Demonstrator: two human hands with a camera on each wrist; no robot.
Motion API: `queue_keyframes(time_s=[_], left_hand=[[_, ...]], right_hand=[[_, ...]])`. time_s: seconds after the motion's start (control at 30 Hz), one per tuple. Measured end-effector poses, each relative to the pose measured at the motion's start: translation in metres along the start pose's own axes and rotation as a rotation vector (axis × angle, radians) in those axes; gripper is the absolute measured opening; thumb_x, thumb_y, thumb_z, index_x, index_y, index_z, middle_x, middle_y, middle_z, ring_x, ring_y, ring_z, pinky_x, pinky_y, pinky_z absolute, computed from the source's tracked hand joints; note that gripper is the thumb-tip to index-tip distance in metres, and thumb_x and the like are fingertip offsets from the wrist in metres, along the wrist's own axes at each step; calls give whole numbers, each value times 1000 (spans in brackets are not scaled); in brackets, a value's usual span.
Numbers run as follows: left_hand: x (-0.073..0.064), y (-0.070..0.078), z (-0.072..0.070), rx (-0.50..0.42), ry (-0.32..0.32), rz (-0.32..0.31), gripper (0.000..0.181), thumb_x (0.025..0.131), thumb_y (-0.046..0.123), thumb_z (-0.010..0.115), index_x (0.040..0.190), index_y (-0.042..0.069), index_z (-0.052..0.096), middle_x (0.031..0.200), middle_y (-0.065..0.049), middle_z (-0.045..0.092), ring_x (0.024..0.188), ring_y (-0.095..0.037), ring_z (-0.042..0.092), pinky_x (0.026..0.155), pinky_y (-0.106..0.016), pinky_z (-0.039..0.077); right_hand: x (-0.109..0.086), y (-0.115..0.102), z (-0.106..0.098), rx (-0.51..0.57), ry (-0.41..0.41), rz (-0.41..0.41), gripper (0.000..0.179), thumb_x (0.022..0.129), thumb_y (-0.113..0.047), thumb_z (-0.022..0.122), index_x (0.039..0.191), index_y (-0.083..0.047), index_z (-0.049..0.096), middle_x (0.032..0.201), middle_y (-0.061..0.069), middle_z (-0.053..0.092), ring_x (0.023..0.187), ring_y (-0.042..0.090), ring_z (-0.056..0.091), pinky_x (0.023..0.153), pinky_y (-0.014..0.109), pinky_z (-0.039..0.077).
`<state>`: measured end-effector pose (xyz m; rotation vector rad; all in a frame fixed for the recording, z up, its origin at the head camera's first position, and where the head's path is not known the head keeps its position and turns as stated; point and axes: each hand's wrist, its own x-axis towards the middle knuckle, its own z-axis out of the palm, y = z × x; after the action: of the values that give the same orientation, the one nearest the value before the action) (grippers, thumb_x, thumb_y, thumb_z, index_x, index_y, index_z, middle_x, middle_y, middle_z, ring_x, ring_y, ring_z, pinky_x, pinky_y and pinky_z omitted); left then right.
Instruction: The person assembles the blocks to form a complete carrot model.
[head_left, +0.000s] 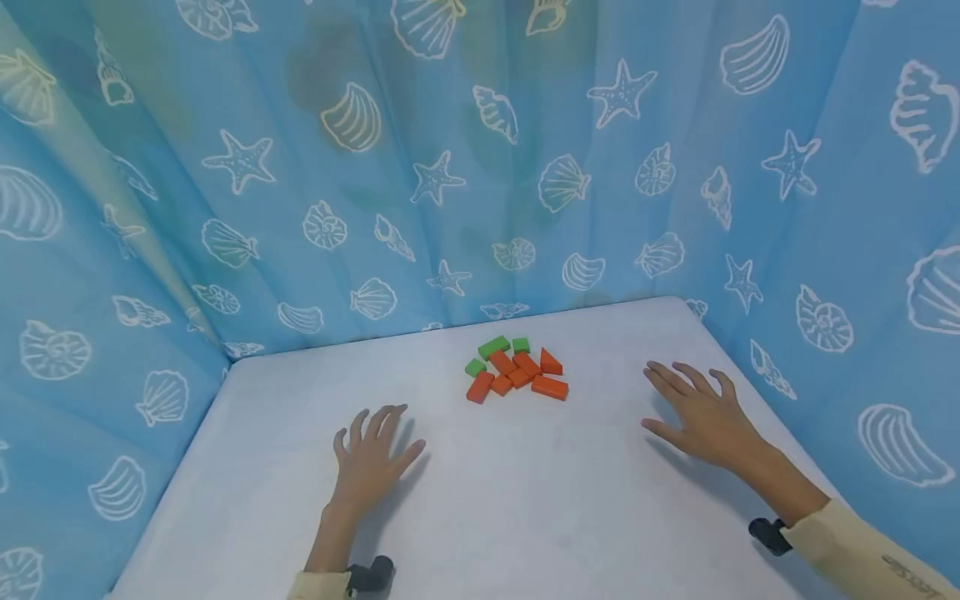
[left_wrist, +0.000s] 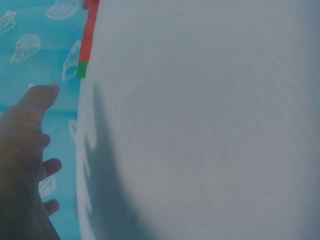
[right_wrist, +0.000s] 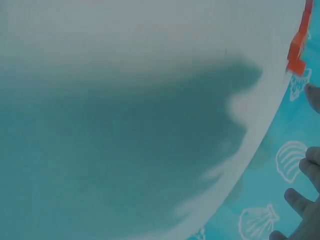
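Several orange-red blocks [head_left: 501, 362] and a few green blocks [head_left: 493, 347] lie in a loose cluster toward the back of the white table. One of the red pieces is a triangular block [head_left: 551, 362] at the cluster's right. My left hand [head_left: 369, 467] is over the table to the left and nearer than the blocks, fingers spread, holding nothing. To the right of them, my right hand [head_left: 703, 423] also has its fingers spread and nothing in its grasp. In the right wrist view, orange blocks [right_wrist: 297, 52] show at the upper right edge, apart from the fingers.
The white table [head_left: 525, 508] ends at a blue curtain [head_left: 465, 167] printed with white shells and starfish, which stands behind it and along both sides. Each wrist wears a black strap-on camera, such as the left wrist camera [head_left: 372, 575].
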<state>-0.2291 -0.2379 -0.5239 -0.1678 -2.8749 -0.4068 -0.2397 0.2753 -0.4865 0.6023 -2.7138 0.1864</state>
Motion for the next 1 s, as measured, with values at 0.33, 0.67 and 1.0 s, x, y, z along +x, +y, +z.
queue_keyframes(time_s=[0.33, 0.67, 1.0], left_hand=[[54, 41, 26, -193, -87, 45, 68, 94, 51, 62, 154, 28, 37, 158, -2, 36, 141, -35, 25, 108, -66, 15], [96, 59, 28, -149, -138, 226, 62, 95, 33, 64, 153, 24, 42, 156, 1, 39, 137, -35, 31, 106, -63, 24], [112, 71, 25, -13, -206, 329, 54, 93, 34, 66, 145, 27, 55, 147, 5, 53, 132, -31, 37, 105, -63, 22]], right_hand=[[39, -30, 18, 84, -91, 31, 76, 88, -35, 75, 150, -7, 43, 152, 16, 44, 137, 38, 34, 102, 68, 22], [78, -48, 36, 117, -162, 22, 70, 88, -26, 76, 149, -11, 46, 151, 13, 46, 136, 37, 37, 102, 68, 27], [91, -58, 42, 178, -203, -22, 65, 89, -19, 73, 148, -8, 47, 148, 14, 49, 135, 37, 38, 103, 68, 28]])
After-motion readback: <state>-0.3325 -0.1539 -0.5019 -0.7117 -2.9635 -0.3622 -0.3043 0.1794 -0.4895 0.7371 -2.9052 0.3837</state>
